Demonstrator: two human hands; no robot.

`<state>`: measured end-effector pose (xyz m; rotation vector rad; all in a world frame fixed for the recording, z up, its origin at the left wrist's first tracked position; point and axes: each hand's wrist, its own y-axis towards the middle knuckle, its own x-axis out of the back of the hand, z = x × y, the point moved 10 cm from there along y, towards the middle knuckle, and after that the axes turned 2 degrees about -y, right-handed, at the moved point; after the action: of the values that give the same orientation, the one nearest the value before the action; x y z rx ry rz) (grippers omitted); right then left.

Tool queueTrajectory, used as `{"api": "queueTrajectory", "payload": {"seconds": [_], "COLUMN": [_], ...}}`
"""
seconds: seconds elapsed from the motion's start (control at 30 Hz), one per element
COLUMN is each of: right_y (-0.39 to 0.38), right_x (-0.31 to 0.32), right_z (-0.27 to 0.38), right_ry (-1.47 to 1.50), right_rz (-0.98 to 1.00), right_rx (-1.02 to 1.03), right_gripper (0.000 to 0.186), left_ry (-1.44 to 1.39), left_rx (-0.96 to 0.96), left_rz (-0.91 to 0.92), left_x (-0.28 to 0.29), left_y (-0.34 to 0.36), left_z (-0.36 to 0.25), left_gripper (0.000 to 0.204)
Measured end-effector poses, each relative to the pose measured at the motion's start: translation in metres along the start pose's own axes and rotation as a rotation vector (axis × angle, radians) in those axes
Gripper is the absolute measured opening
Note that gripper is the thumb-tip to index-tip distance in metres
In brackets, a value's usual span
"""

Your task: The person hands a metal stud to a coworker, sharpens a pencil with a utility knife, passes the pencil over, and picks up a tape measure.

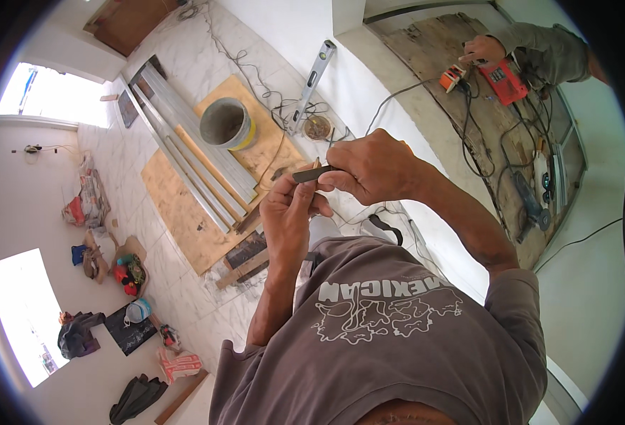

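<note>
My left hand [289, 216] is raised in front of my chest, thumb and fingers pinched at a small, dark, flat strip [311, 173]. My right hand [376, 166] comes in from the other side, its fingers closed on the strip's right end. A short tan tip [317, 162] pokes up just behind the strip; too little of it shows to tell its kind. The fingers cover part of what both hands hold.
Metal bars [192, 156] and a grey bucket [226, 123] rest on a plywood board [178, 227]. A spirit level [315, 79] leans near tangled cables. At right, another person's hand [484, 49] is by a red tool case [503, 81]; an angle grinder [530, 205] lies nearer.
</note>
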<state>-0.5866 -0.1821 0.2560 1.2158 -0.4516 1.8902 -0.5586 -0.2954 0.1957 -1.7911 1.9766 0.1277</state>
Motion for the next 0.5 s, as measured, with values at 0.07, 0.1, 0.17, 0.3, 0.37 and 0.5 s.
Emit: {"api": "queueTrajectory", "payload": {"seconds": [0.07, 0.1, 0.17, 0.3, 0.37, 0.5], "right_y": [-0.002, -0.003, -0.005, -0.008, -0.009, -0.027], "right_x": [-0.001, 0.002, 0.007, 0.016, 0.021, 0.049], "right_z": [-0.004, -0.004, -0.006, -0.012, -0.023, -0.081], "right_ry": [-0.011, -0.036, -0.061, -0.115, -0.206, -0.114], "right_rz": [-0.011, -0.061, -0.113, -0.183, -0.225, -0.261], "right_rx": [0.008, 0.034, 0.057, 0.08, 0.072, -0.222], "right_gripper": [0.046, 0.045, 0.045, 0.041, 0.038, 0.036], "left_ry": [-0.001, 0.0, 0.004, -0.04, -0.099, -0.079], "left_rx": [-0.016, -0.015, -0.036, -0.033, 0.022, 0.036], "left_rz": [0.04, 0.045, 0.05, 0.066, 0.026, 0.01], "left_x": [-0.005, -0.006, -0.007, -0.013, -0.01, -0.006], "left_y": [0.002, 0.003, 0.004, 0.007, 0.008, -0.009], "left_z": [-0.001, 0.0, 0.0, -0.001, 0.005, -0.007], "left_gripper": [0.02, 0.02, 0.02, 0.02, 0.021, 0.022]}}
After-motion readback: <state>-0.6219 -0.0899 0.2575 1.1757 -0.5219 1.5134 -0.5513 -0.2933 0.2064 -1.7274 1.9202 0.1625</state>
